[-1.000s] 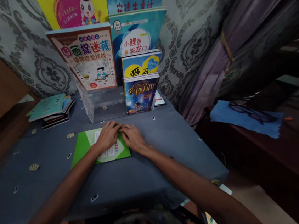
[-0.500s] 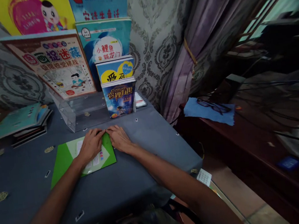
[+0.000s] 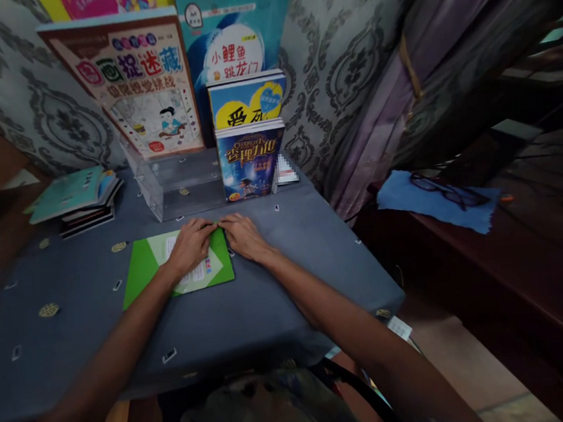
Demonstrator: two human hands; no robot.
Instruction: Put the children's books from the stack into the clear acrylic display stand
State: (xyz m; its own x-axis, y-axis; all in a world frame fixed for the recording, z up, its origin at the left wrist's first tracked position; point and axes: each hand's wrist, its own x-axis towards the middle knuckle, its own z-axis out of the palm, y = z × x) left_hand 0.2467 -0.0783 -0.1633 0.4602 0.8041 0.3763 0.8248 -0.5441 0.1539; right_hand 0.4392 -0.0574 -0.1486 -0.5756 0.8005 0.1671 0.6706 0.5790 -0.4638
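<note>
A thin green booklet [image 3: 140,274] with a pale printed panel lies flat on the grey-blue tablecloth [image 3: 251,308]. My left hand [image 3: 190,245] rests on its upper right part, fingers curled down onto the cover. My right hand [image 3: 242,236] lies just off the booklet's right edge, its fingertips meeting the left hand's at the top right corner. Whether the fingers pinch the corner is hidden.
A clear acrylic stand [image 3: 178,181] holds upright children's books [image 3: 253,167] against the patterned wall. A flat stack of books [image 3: 76,200] lies at the back left. To the right, past the table edge, glasses rest on a blue cloth [image 3: 434,200] on a dark bench.
The view swung right and then back left. Both hands stayed together at the booklet's top right corner; the booklet has not visibly moved.
</note>
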